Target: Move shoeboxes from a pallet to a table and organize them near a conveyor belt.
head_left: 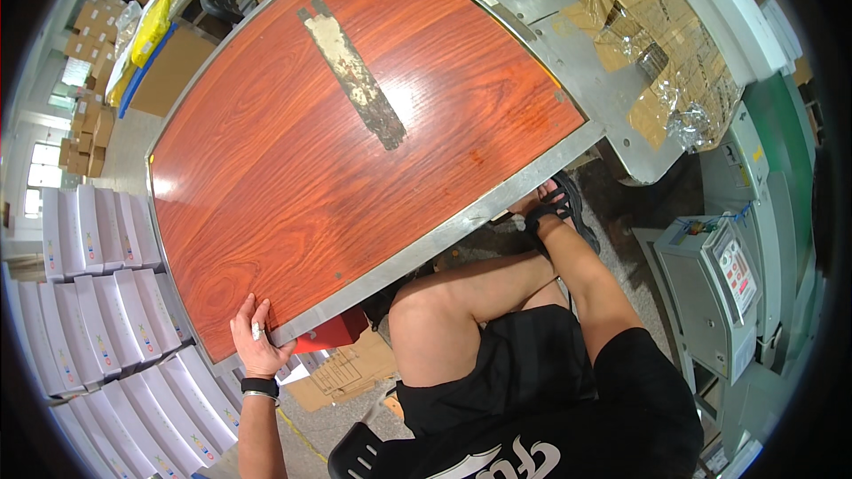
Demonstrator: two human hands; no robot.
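Note:
My left hand (256,341) lies at the near left corner of a red wood-grain tabletop (266,186) with a metal rim. Its fingers are stretched over the edge onto the surface, holding nothing. Something small and white sits on one finger, and a dark band circles the wrist. My right arm reaches down past my bent knee to a black sandal (572,204) on my foot. There, below the table's near edge, my right hand (527,204) is beside the sandal. Its fingers are mostly hidden, so their grip does not show.
Stacked white boxes (115,328) stand close to the table's left side. A worn strip (355,80) marks the tabletop. Taped brown cardboard (666,44) covers part of the metal surface at far right. A grey control box (710,284) stands right. Flattened cardboard (346,372) lies on the floor.

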